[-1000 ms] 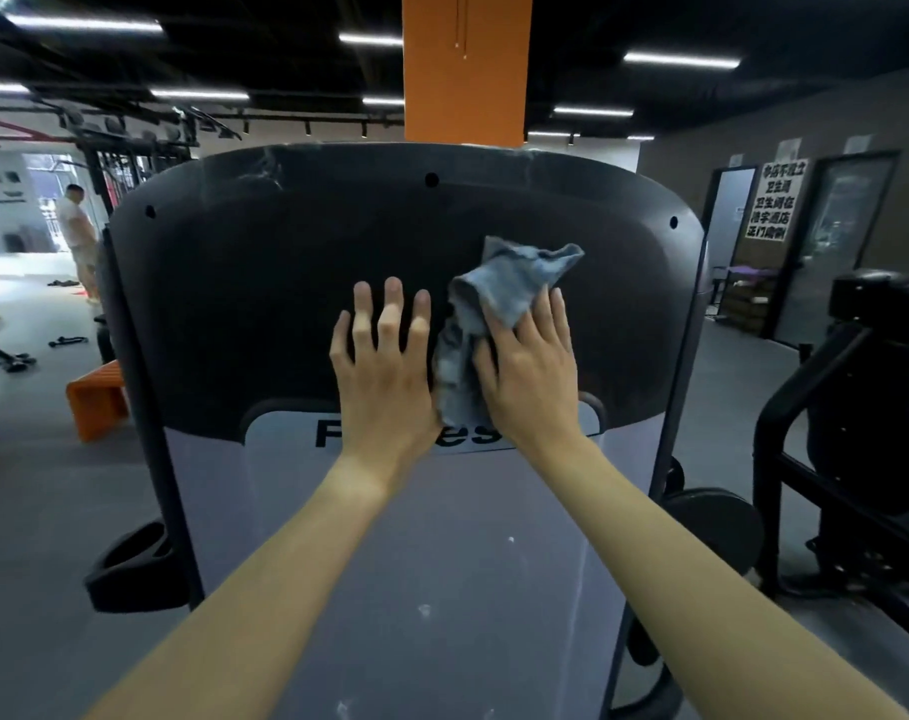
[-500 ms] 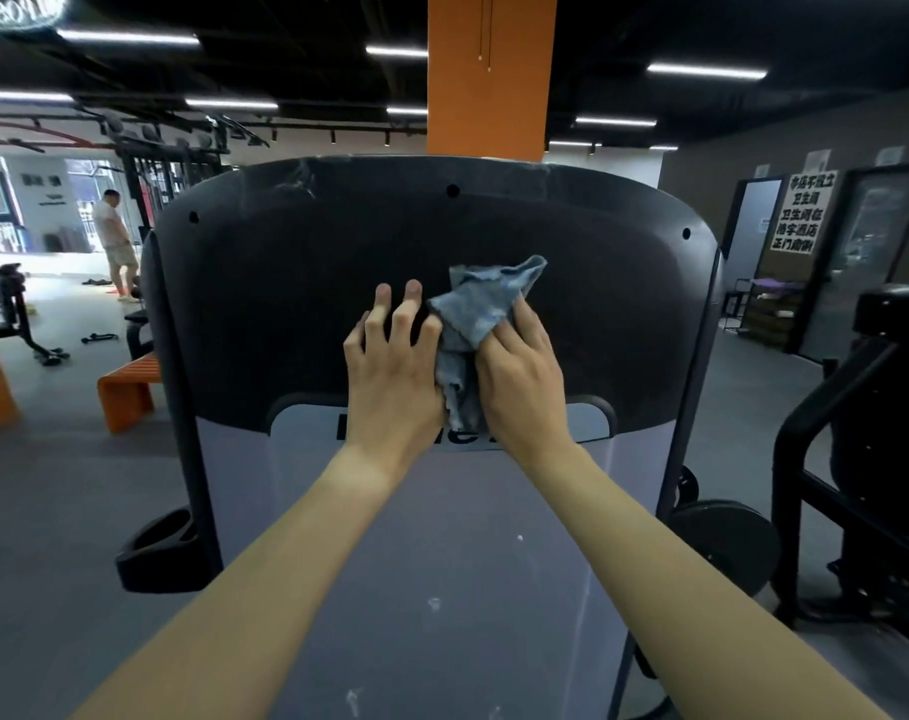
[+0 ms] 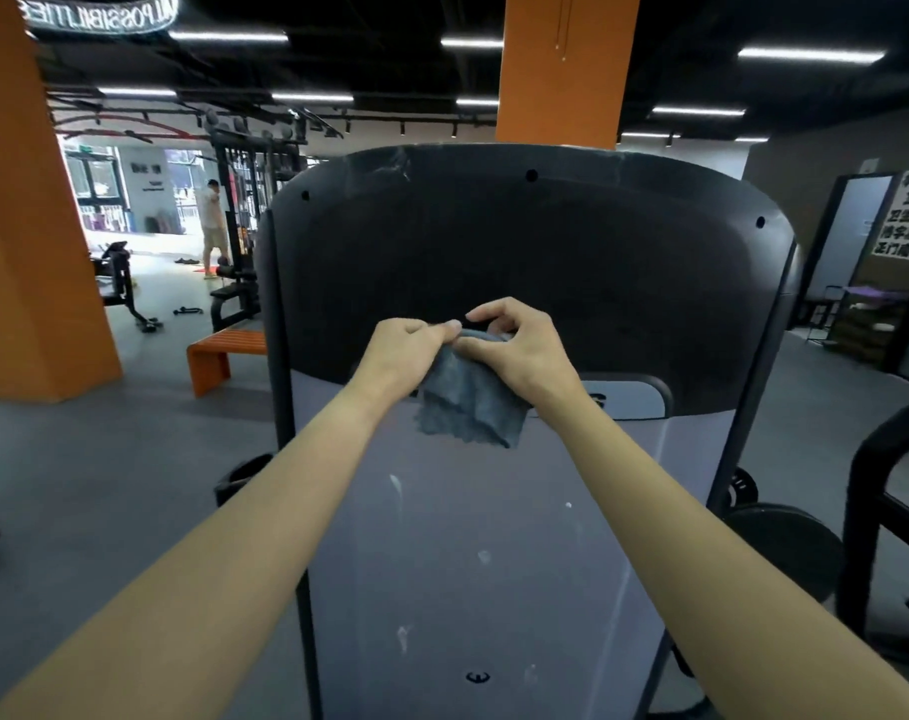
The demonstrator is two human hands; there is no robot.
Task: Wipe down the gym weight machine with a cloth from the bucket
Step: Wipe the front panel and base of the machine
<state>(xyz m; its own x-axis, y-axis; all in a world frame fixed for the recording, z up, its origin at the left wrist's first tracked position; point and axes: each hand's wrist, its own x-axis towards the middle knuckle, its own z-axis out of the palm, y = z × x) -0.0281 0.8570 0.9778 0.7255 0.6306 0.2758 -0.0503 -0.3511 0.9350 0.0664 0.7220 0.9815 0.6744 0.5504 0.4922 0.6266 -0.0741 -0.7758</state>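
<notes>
Pinching the cloth [image 3: 465,407] by its top edge, the left hand [image 3: 403,350] and right hand [image 3: 525,356] meet at the centre of the frame, fingers curled and thumbs closed on the fabric. The cloth hangs below them as a loose, creased sheet. The held edge runs left to right between the two hands, and the rest drops straight down, so its long axis looks roughly vertical. It hangs in front of the machine [image 3: 520,241], across the line where the dark panel [image 3: 442,262] meets the grey panel [image 3: 442,589]. Whether the fabric touches the machine cannot be told from this view. Both hands sit at about the same height and are equally near the surface, so neither has a clear lead. This looks like regripping or spreading the cloth between wipes. White smudges [image 3: 396,485] mark the grey panel directly below the cloth's lower edge, so the next pass probably goes down. For that, one palm would need to flatten the sheet against the panel. The bucket is not in view.
</notes>
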